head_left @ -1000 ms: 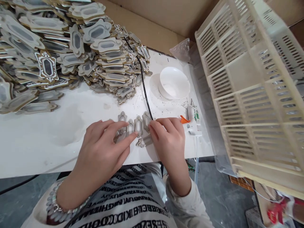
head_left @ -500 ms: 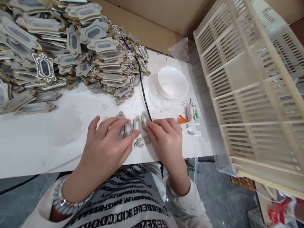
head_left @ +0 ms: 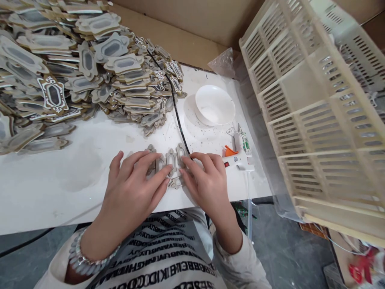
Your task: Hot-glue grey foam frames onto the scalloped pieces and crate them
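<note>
Several small grey frame-shaped pieces stand in a row near the table's front edge, with another piece lying crosswise just below them. My left hand rests over the row's left end, its fingers spread and their tips touching the pieces. At the row's right end, my right hand has thumb and index finger apart, the fingertips at the rightmost piece. Neither hand is closed round a piece. Parts of the left pieces are hidden beneath my left fingers.
A large heap of grey frames fills the back left. A black cable runs down to my right hand. Right of it are a white bowl, a white glue gun with an orange part, and a big slatted plastic crate.
My right thumb and index finger have spread apart, showing more of the rightmost piece. My left hand has barely moved. The whole view has shifted slightly.
</note>
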Action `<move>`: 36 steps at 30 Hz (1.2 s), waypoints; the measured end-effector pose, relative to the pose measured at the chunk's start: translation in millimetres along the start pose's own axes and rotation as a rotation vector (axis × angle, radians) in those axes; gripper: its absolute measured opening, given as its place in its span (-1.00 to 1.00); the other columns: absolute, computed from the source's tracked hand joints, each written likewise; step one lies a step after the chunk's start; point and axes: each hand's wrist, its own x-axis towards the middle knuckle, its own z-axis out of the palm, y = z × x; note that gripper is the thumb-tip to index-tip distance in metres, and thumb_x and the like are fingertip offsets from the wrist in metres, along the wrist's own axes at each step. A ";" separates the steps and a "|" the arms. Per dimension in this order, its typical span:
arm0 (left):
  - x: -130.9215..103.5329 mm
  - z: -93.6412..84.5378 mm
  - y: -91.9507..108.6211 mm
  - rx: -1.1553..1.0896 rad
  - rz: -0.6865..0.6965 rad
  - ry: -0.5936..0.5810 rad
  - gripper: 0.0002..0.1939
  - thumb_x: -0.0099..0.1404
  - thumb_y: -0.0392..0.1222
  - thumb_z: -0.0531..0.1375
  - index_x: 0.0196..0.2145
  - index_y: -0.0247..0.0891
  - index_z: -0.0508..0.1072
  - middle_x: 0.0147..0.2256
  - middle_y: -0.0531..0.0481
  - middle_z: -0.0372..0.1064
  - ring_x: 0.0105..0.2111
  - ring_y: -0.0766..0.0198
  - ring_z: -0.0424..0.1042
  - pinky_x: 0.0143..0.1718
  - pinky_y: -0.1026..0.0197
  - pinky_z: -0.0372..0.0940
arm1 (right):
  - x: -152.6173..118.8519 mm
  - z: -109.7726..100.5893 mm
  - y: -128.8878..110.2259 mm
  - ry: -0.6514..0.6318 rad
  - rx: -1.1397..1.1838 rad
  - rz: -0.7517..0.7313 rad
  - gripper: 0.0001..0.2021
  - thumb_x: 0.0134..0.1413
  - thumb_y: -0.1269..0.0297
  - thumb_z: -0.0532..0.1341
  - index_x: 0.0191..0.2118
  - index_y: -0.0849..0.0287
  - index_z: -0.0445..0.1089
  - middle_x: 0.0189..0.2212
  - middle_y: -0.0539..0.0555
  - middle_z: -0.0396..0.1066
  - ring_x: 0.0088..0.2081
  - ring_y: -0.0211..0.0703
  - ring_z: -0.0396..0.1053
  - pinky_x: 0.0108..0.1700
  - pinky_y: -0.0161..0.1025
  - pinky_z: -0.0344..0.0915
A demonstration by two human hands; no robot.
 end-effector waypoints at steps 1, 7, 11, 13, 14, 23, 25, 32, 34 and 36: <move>0.3 -0.1 0.0 0.001 -0.002 -0.008 -0.79 0.40 -0.24 0.20 -0.03 -0.18 0.50 -0.01 -0.25 0.42 0.04 -0.15 0.37 0.15 -0.35 0.21 | 0.5 0.9 -0.1 0.003 -0.021 0.003 -0.78 0.33 0.24 0.22 -0.03 0.19 0.53 -0.10 0.17 0.54 -0.14 0.02 0.28 -0.08 -0.07 0.29; 1.0 1.9 0.5 -0.001 0.001 -0.012 -0.78 0.40 -0.23 0.20 -0.02 -0.15 0.51 0.03 -0.24 0.40 0.06 -0.18 0.37 0.16 -0.35 0.19 | 1.9 5.0 0.2 -0.026 -0.099 -0.006 -0.65 0.33 0.07 0.22 0.06 0.18 0.48 0.04 0.20 0.49 -0.02 0.07 0.27 -0.03 -0.04 0.27; -0.9 -1.6 -0.9 -0.065 -0.024 0.051 -0.72 0.35 -0.29 0.24 0.02 -0.17 0.49 0.04 -0.24 0.40 0.03 -0.15 0.39 0.16 -0.31 0.19 | 0.1 2.6 -2.7 -0.042 -0.070 0.015 -0.66 0.34 0.11 0.21 0.07 0.23 0.46 0.06 0.22 0.49 0.00 0.08 0.28 -0.02 -0.03 0.28; -2.4 -6.0 -2.1 -0.108 -0.046 0.110 -0.64 0.30 -0.34 0.28 0.05 -0.16 0.47 0.02 -0.23 0.42 -0.01 -0.13 0.42 0.14 -0.28 0.22 | -0.6 2.5 -4.6 -0.044 -0.055 0.021 -0.69 0.33 0.16 0.23 0.05 0.23 0.47 0.05 0.21 0.50 -0.01 0.08 0.28 -0.02 -0.02 0.29; -3.4 -8.3 -2.8 -0.125 -0.064 0.133 -0.61 0.28 -0.37 0.29 0.05 -0.15 0.46 -0.01 -0.22 0.43 -0.02 -0.12 0.43 0.12 -0.28 0.24 | -0.8 2.8 -5.4 -0.041 -0.047 0.019 -0.71 0.32 0.18 0.23 0.04 0.24 0.48 0.04 0.21 0.50 -0.02 0.08 0.29 -0.02 -0.03 0.29; -13.5 -19.2 -15.5 -0.164 -0.260 0.118 -0.67 0.36 -0.34 0.22 0.03 -0.06 0.46 -0.04 -0.05 0.49 -0.04 -0.07 0.44 0.06 -0.23 0.30 | -9.4 -17.6 -4.2 0.220 0.131 0.130 -0.75 0.35 0.38 0.16 0.08 0.19 0.43 -0.02 0.21 0.49 -0.06 -0.01 0.36 -0.03 -0.06 0.37; -8.3 -20.4 -14.5 -0.150 -0.262 0.104 -0.73 0.38 -0.31 0.20 -0.01 -0.06 0.48 -0.05 -0.03 0.50 -0.06 -0.05 0.44 0.05 -0.21 0.28 | -16.5 -24.2 -1.4 0.302 0.202 0.197 -0.72 0.33 0.43 0.17 0.10 0.11 0.42 -0.06 0.16 0.48 -0.07 -0.04 0.40 -0.06 -0.08 0.39; 42.1 -0.3 41.9 -0.200 -0.064 0.055 -0.85 0.37 -0.24 0.19 -0.10 -0.26 0.41 -0.20 -0.09 0.56 -0.18 -0.01 0.46 -0.12 -0.06 0.22 | -54.7 -30.7 6.1 0.525 0.349 0.309 -0.59 0.19 0.55 0.21 0.10 0.05 0.46 -0.19 0.11 0.53 -0.17 -0.03 0.49 -0.22 -0.11 0.44; 57.8 10.6 64.8 -0.183 -0.021 -0.017 -0.78 0.30 -0.25 0.24 -0.09 -0.30 0.40 -0.23 -0.11 0.55 -0.18 -0.01 0.47 -0.15 -0.06 0.23 | -66.0 -33.5 2.9 0.494 0.386 0.311 -0.60 0.17 0.58 0.20 0.07 0.07 0.47 -0.25 0.10 0.54 -0.25 -0.06 0.51 -0.29 -0.14 0.46; 71.6 21.3 83.6 -0.163 -0.001 -0.069 -0.76 0.26 -0.27 0.25 -0.10 -0.30 0.39 -0.21 -0.14 0.54 -0.20 -0.03 0.46 -0.17 -0.07 0.25 | -75.6 -36.4 -1.7 0.416 0.453 0.278 -0.60 0.15 0.61 0.16 0.03 0.07 0.46 -0.31 0.07 0.55 -0.34 -0.10 0.51 -0.36 -0.18 0.47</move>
